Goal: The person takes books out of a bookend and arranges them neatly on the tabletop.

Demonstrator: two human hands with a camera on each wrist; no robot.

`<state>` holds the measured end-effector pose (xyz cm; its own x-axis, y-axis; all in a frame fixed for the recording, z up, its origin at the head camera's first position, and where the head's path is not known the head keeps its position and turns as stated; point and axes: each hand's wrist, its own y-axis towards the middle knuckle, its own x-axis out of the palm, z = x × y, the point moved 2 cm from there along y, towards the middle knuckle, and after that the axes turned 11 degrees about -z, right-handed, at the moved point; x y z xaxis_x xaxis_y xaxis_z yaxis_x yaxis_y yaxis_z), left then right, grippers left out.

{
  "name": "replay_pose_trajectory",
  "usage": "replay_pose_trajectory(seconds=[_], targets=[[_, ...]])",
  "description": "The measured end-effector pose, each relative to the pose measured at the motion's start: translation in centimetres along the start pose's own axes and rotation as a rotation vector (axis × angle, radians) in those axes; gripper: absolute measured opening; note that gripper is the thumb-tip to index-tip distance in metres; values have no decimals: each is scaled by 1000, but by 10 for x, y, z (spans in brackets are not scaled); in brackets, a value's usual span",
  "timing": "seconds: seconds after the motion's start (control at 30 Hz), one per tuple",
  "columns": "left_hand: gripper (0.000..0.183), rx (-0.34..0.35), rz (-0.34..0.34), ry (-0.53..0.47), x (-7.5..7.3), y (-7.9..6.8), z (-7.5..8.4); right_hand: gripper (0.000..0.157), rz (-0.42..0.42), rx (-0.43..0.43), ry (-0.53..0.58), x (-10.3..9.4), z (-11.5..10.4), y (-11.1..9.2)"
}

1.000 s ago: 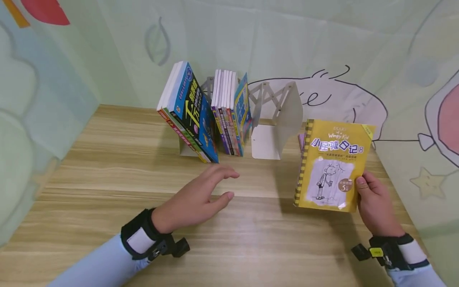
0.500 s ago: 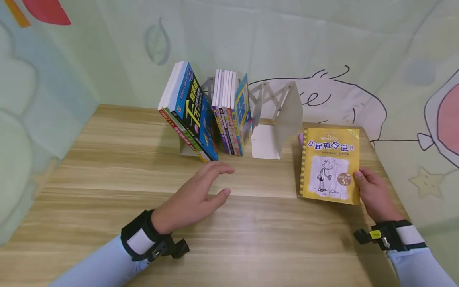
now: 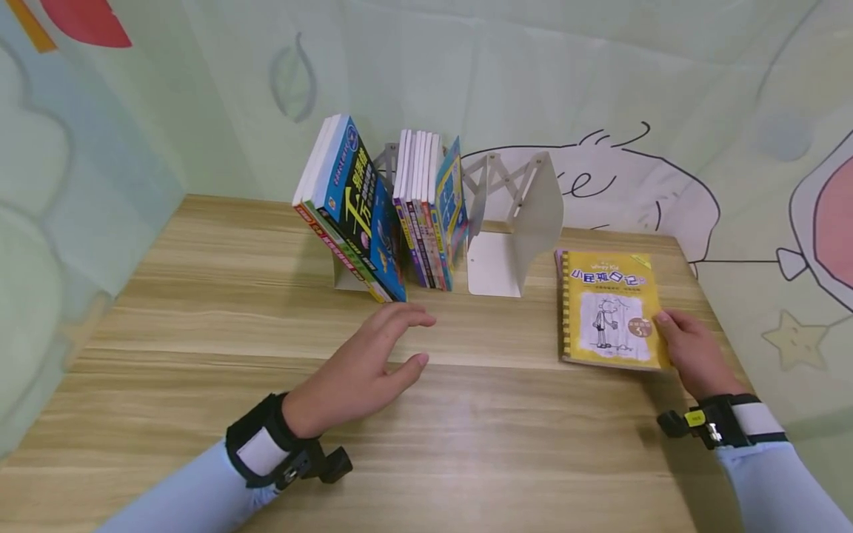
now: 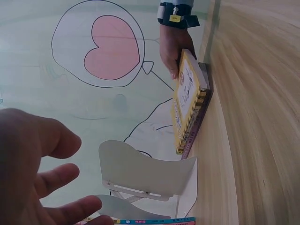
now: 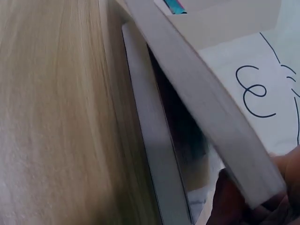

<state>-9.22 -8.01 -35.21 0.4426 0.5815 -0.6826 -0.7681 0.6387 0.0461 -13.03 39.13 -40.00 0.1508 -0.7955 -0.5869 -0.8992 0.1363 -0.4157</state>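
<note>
My right hand (image 3: 703,357) pinches the right edge of a yellow paperback book (image 3: 613,307), thumb on the cover and fingers underneath. Beneath it lies a book with a purple spine (image 4: 198,123), mostly hidden. In the right wrist view the held yellow book slants over the lower book (image 5: 152,126), its far edge low and the gripped side raised, with a dark gap between. My left hand (image 3: 360,370) holds nothing, its fingers loosely spread and thumb apart, in front of the upright books (image 3: 423,215).
A beige metal expanding bookend (image 3: 543,215) stands at the back, one bay on its right side without books. Large books (image 3: 353,211) lean in its left bay, beside the thinner upright ones. A printed cloth wall (image 3: 233,96) rises behind the wooden table (image 3: 466,444).
My right hand has lowered the yellow book backward and down, from above the table onto the purple-spined book. The left hand has barely moved.
</note>
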Motion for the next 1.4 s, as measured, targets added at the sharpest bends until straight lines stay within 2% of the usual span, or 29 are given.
replay_pose_trajectory(seconds=[0.1, 0.2, 0.3, 0.43, 0.63, 0.87, 1.0, 1.17, 1.4], targets=[[43, 2, 3, 9, 1, 0, -1, 90, -46, 14, -63, -2, 1, 2], [42, 14, 11, 24, 1, 0, -1, 114, -108, 23, -133, -2, 1, 3], [41, 21, 14, 39, 2, -1, -2, 122, -118, -11, -159, 0, 0, 3], [42, 18, 3, 54, 3, -1, -3, 114, -68, -33, -170, 4, 0, 3], [43, 4, -14, 49, 4, -2, -4, 102, -8, -10, -174, 5, -1, 6], [43, -1, -23, 49, 5, -3, -5, 97, 13, -11, -189, 6, 0, 11], [42, 2, -19, 54, 5, -3, -5, 101, -12, -18, -233, 7, 3, 9], [43, -7, -29, 52, 6, -3, -5, 107, -28, -10, -236, 10, 6, 8], [44, 0, -27, 53, 7, -4, -7, 103, -3, -4, -257, 10, 5, 6]])
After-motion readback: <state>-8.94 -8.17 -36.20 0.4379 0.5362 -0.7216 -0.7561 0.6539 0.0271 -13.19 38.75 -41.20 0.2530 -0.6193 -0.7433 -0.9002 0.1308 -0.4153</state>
